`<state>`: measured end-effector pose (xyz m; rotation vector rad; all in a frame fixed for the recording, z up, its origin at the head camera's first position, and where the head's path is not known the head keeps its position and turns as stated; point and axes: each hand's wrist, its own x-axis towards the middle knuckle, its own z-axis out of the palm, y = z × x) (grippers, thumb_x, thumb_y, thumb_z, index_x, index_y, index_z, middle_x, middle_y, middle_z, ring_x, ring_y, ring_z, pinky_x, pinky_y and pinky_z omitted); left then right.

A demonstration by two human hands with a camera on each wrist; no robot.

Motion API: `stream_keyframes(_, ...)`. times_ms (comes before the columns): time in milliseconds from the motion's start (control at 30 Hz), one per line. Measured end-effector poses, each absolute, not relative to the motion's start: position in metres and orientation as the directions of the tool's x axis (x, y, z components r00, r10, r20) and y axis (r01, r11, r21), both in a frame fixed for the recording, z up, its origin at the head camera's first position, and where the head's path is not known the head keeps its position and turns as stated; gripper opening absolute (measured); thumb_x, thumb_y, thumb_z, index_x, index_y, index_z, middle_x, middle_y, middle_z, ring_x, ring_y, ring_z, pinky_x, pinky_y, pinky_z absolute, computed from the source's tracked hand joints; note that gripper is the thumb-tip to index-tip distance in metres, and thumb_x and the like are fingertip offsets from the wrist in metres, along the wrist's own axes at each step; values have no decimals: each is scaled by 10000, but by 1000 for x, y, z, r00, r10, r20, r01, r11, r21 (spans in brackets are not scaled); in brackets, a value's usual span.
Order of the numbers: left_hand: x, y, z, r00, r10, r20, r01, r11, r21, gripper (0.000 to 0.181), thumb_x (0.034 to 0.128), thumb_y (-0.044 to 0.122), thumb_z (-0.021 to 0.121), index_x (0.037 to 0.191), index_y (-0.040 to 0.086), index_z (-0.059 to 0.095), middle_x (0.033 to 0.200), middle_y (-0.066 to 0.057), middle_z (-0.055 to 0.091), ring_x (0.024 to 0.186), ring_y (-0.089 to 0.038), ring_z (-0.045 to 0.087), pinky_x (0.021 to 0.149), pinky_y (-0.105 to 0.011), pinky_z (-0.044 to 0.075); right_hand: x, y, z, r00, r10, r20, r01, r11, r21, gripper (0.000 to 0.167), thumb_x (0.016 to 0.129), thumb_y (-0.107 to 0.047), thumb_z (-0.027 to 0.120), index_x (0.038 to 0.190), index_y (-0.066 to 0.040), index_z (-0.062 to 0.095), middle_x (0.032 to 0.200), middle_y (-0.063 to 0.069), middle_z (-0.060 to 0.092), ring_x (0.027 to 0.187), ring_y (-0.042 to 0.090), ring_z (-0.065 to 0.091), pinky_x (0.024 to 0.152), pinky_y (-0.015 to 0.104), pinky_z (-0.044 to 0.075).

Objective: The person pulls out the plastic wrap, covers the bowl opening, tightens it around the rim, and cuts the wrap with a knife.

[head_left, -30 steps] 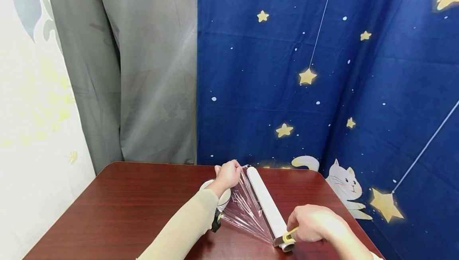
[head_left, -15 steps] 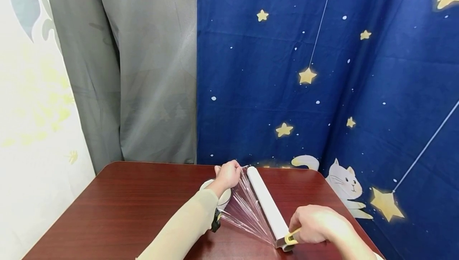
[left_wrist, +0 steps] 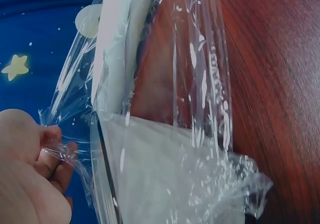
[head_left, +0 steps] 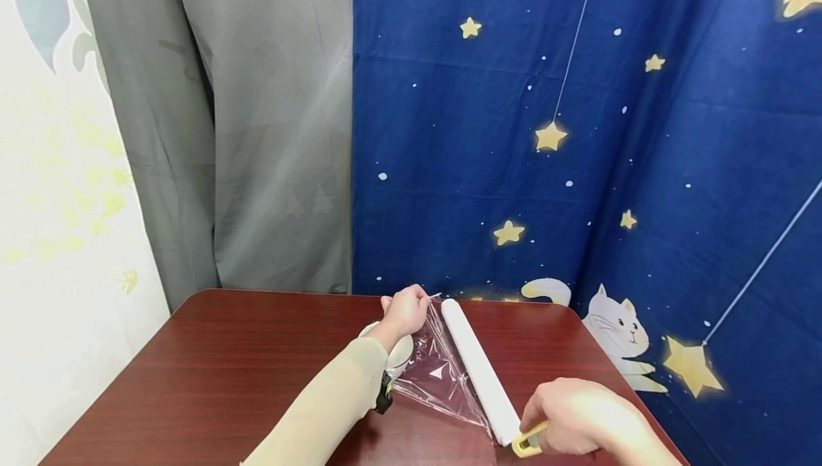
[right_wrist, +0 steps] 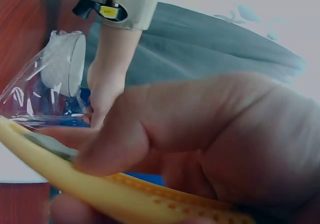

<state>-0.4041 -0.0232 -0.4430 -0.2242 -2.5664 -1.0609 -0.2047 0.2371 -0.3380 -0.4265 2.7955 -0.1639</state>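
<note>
Thin cling film (head_left: 437,373) spreads between my left hand (head_left: 406,311) and a white roll (head_left: 481,373). In the left wrist view, that hand's fingers (left_wrist: 50,134) pinch the film's bunched edge. A white bowl (head_left: 401,353) stands under my left wrist, partly hidden; the film (right_wrist: 30,91) drapes over it. My right hand (head_left: 574,416) grips a yellow utility knife (head_left: 529,442) just right of the roll's near end. In the right wrist view, my thumb rests on the grey slider of the knife (right_wrist: 100,189). No blade shows clearly. Whether the film still joins the roll, I cannot tell.
The dark red-brown table (head_left: 225,373) extends left of the bowl and right of the roll. Behind it hang a grey curtain (head_left: 276,130) and a blue star-patterned curtain (head_left: 449,130). A black wrist strap (head_left: 384,393) sits on the left sleeve.
The utility knife has moved slightly right and down, away from the roll's near end. The film's tight pleats have slackened and its near edge now lies looser. My left hand has shifted slightly left.
</note>
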Motion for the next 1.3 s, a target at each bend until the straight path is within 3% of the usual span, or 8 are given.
stream_keyframes(167,-404,-25,-442,-934,13,357,273,670,690,177,1029,194,619,884,142,706,793,-8,736,859,-259,705,942,-531,329,-213,243,-339,-940,-282,-190,-247,950,-189,197,867,-154,852,955,-326,814,882,-137,724,786,124,587,774,420,514)
stream_keyframes(267,-401,-25,-442,-931,29,364,292,660,693,159,1022,196,631,914,145,736,788,7,740,863,-252,709,937,-527,330,-218,245,-341,-956,-230,-183,-191,959,-210,161,876,-158,834,981,-267,780,868,-88,698,718,148,593,718,387,495)
stream_keyframes(400,-398,-27,-439,-925,60,376,320,654,685,162,1022,189,642,1034,106,780,894,-18,806,940,-277,745,930,-510,339,-220,249,-345,-967,-190,-172,-139,952,-273,104,875,-146,785,912,-222,723,720,-28,646,535,160,558,573,334,435)
stream_keyframes(533,-397,-35,-435,-932,88,351,323,640,698,229,1039,176,635,1167,54,781,1039,-74,838,1062,-318,757,959,-530,352,-221,256,-349,-962,-242,-124,-185,917,-354,108,897,-114,723,901,-217,690,621,2,608,435,154,540,510,313,413)
stream_keyframes(800,-395,-61,-427,-940,91,327,309,633,710,228,1058,193,636,1172,61,783,1107,-110,823,1125,-336,746,1077,-645,417,-226,264,-360,-937,-337,-87,-243,813,-529,48,1008,-124,672,1051,-137,687,677,15,623,468,215,608,433,344,488)
stream_keyframes(1100,-387,-91,-428,-944,88,319,307,590,746,241,1074,197,642,1184,26,770,1131,-146,811,1090,-320,762,1005,-524,600,-235,261,-369,-927,-372,-40,-250,696,-674,133,1045,-99,666,1177,-101,670,805,36,630,570,239,670,476,350,558)
stream_keyframes(1200,-383,-102,-435,-951,76,300,291,553,781,332,1076,295,662,1235,19,754,1193,-155,800,1146,-322,751,1027,-517,596,-237,259,-371,-932,-362,-29,-239,671,-702,148,1047,-97,659,1194,-85,665,830,36,633,591,251,676,482,353,561)
stream_keyframes(1300,-376,-114,-447,-966,74,247,250,494,833,553,1052,443,694,1383,1,679,1354,-198,745,1272,-351,711,1096,-542,566,-239,257,-372,-934,-357,-6,-247,657,-712,156,1046,-90,647,1201,-73,660,842,31,643,600,253,683,480,349,562)
